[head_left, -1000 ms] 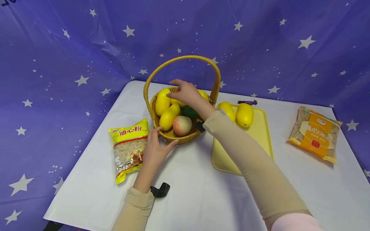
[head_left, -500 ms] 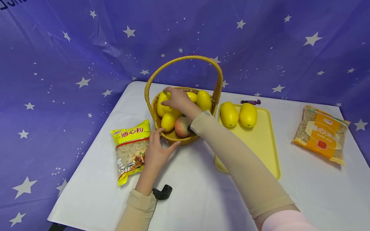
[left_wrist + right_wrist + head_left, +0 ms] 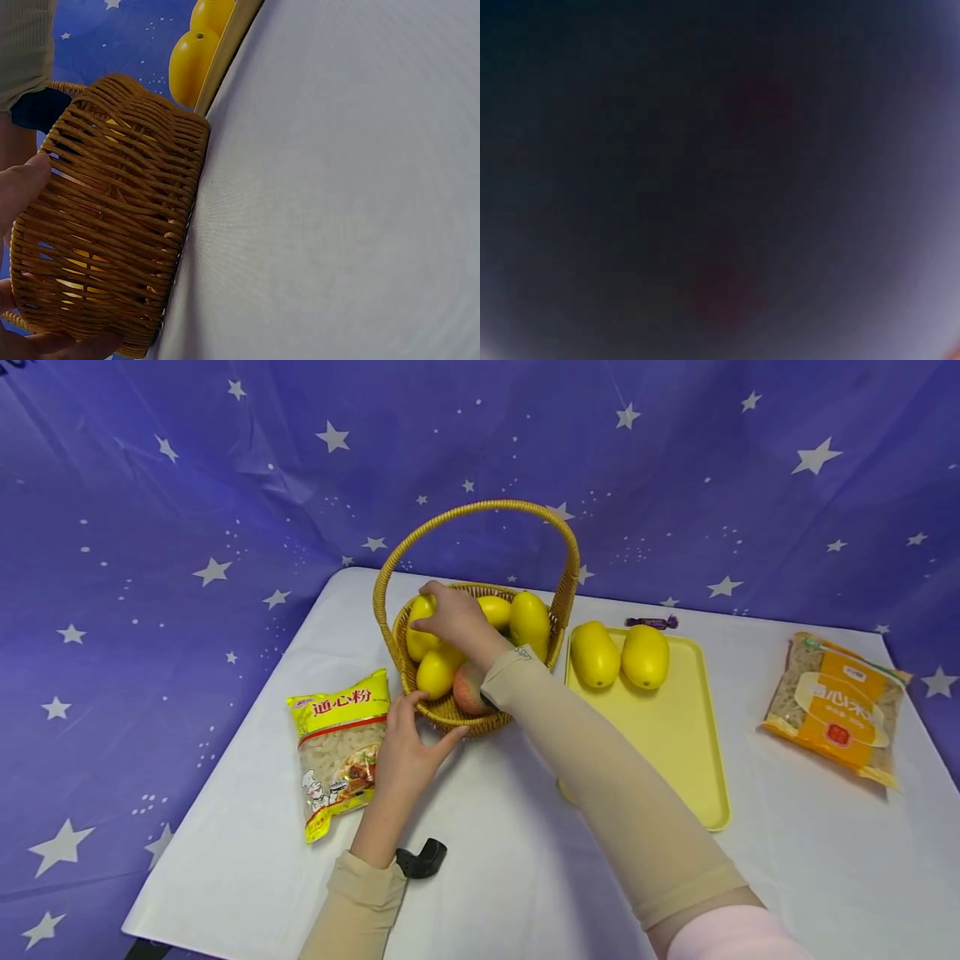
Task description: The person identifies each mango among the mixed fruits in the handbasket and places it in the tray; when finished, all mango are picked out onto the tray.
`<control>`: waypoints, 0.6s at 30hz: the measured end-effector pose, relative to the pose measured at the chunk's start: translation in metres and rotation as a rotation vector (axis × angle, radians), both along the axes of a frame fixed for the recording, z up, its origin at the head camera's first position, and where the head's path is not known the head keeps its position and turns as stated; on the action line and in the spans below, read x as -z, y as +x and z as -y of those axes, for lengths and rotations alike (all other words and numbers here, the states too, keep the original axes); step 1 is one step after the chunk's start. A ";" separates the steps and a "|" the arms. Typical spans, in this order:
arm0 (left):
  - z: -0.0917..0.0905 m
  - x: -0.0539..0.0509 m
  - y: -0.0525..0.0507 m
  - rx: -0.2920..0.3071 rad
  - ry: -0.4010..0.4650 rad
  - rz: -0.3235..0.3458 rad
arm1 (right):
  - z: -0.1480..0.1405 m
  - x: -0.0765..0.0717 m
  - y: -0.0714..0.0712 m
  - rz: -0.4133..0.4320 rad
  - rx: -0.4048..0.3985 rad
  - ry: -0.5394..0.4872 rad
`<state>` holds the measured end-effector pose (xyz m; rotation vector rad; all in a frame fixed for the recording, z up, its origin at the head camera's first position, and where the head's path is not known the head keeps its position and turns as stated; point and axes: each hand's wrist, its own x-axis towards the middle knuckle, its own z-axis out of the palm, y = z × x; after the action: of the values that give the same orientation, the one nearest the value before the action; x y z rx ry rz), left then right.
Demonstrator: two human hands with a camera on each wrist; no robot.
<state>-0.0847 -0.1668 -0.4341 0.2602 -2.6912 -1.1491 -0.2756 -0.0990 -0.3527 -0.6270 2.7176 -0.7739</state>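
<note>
A wicker basket (image 3: 486,722) with a tall arched handle stands at the table's back middle, with yellow mangoes and a peach (image 3: 468,690) inside. My right hand (image 3: 456,617) reaches into it and grips the yellow mango (image 3: 420,645) at its left side, thumb and fingers on either side of the fruit. At the basket's front left, my left hand (image 3: 405,752) holds the rim, its thumb and fingers spread apart. The left wrist view shows that thumb (image 3: 30,180) against the woven wall (image 3: 112,202). The right wrist view is almost wholly dark.
On the right, a yellow tray (image 3: 667,743) bears two mangoes (image 3: 621,657). A purple-wrapped candy (image 3: 652,622) lies behind it. One pasta bag (image 3: 341,760) lies beside my left hand, and an orange-labelled bag (image 3: 836,710) lies far right. A starry purple cloth (image 3: 480,443) hangs behind the table.
My right hand has moved left and down onto the left mango, uncovering the mangoes at the basket's right. My left hand keeps its place at the rim.
</note>
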 end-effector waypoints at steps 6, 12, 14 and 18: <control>0.001 0.000 0.000 0.002 0.005 -0.007 | 0.002 0.000 0.002 -0.024 -0.002 0.011; 0.002 0.001 0.001 0.005 0.011 -0.004 | 0.004 0.006 0.000 -0.045 0.009 -0.014; 0.001 0.001 0.001 0.007 0.013 -0.005 | 0.005 0.008 0.000 -0.053 0.015 -0.018; 0.001 0.000 0.001 0.004 0.009 -0.009 | 0.005 0.008 0.001 -0.071 0.020 -0.020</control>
<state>-0.0839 -0.1676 -0.4341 0.2511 -2.6801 -1.1611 -0.2742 -0.1041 -0.3608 -0.6442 2.7882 -0.7994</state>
